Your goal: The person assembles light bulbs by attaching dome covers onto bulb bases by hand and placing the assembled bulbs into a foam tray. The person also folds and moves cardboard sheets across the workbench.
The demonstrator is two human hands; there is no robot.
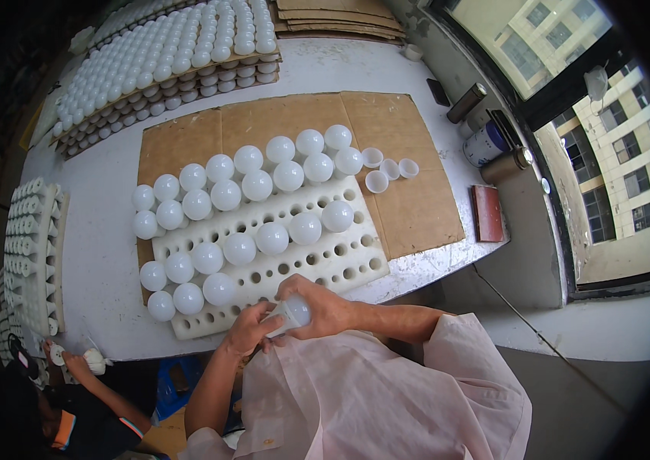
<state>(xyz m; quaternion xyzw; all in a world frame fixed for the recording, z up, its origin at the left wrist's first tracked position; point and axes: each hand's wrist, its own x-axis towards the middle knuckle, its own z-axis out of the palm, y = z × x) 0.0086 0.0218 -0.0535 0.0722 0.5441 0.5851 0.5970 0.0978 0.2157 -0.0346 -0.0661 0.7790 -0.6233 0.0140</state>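
A white bulb [292, 313] sits between both hands at the near edge of the table [102, 261], just below the front rim of the white foam tray [317, 264]. The right hand [323, 307] is wrapped around its round end, fingers closed on it, and the left hand [250, 328] pinches its narrow end from the other side, so the two hands meet on the one bulb. Both forearms come in from below, elbows bent and tucked close to the body in its pale pink shirt [355, 399].

By the look of the tray, the work is roughly at its middle: several slanted rows of bulbs [240, 249] already stand in the holes on the far and left side, while most holes toward the near right corner are bare. A few small white caps [390, 170] lie on the brown cardboard [409, 207] beyond the tray.

Further off, stacked trays of bulbs [171, 61] fill the far left of the table, and a rack of white bases [29, 253] stands at the left edge. Another person's hand [79, 362] works low on the left, apart from these two
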